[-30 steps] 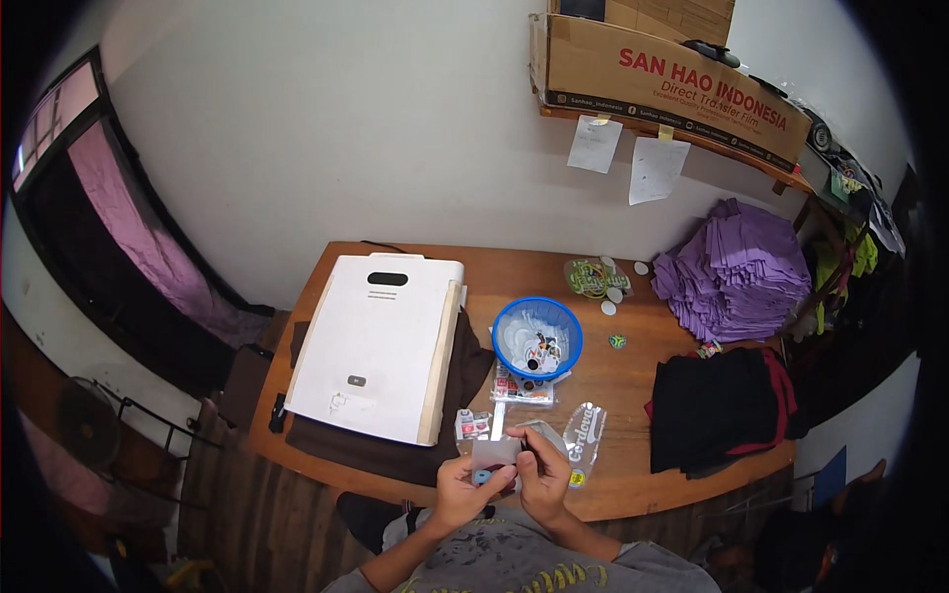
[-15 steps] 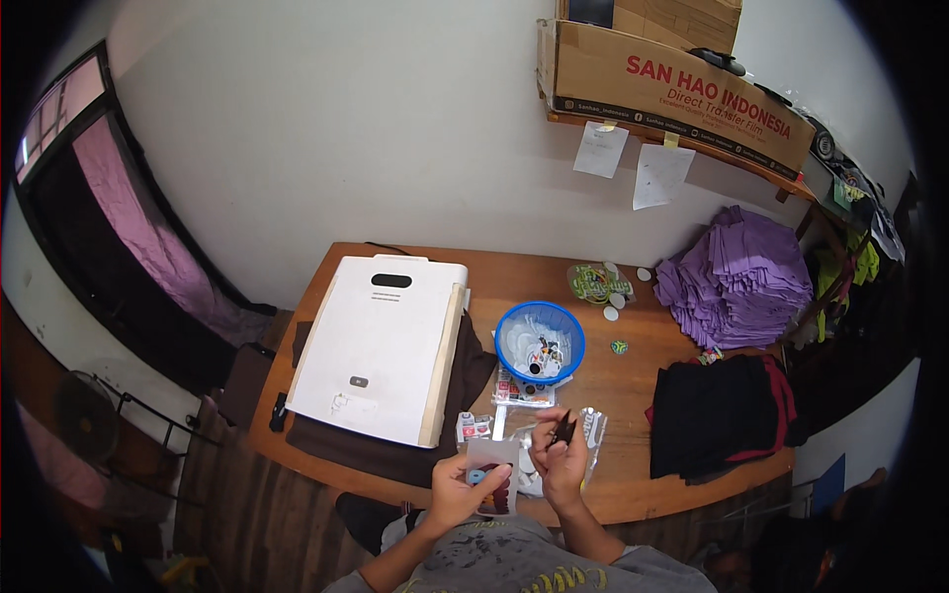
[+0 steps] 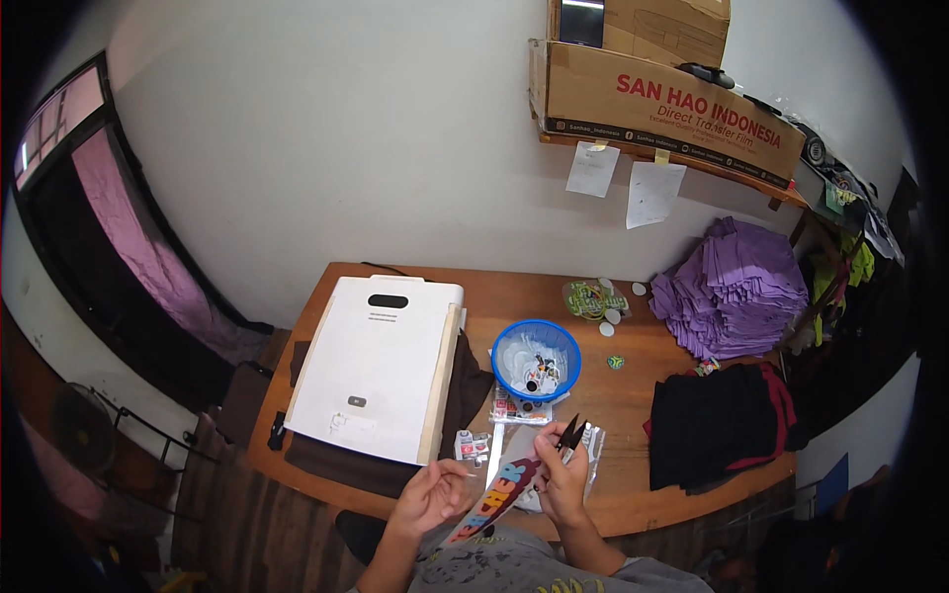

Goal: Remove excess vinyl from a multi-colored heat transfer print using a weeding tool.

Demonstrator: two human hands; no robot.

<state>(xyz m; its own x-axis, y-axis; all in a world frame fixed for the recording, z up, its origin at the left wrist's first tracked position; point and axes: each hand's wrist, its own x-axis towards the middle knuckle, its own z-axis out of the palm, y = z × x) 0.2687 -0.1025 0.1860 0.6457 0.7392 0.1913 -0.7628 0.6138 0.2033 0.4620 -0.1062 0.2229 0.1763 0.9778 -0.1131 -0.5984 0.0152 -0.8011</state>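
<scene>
My right hand [image 3: 563,491] is closed around small black thread snips [image 3: 570,432], their blades pointing up and apart. The same hand also holds a strip of transfer film [image 3: 497,497] printed with colourful block letters, slanting down to the left in front of my shirt. My left hand [image 3: 427,497] is beside the film, fingers loosely curled and apart, not gripping it. Whether a tiny scrap lies at its fingertips is too small to tell. Just beyond the hands, a blue basket [image 3: 537,391] holds clear and printed film pieces.
A large white machine [image 3: 371,371] sits on dark cloth at the table's left. Purple folded fabric [image 3: 732,287] is stacked at the back right, with black and red garments [image 3: 717,425] nearer. A small packet [image 3: 593,298] and white discs lie behind the basket. Cardboard boxes [image 3: 672,109] rest on the wall shelf.
The film has passed from my left hand to my right and now slants, showing its lettering. My left hand has moved a little left and loosened. The snips' blades now show spread.
</scene>
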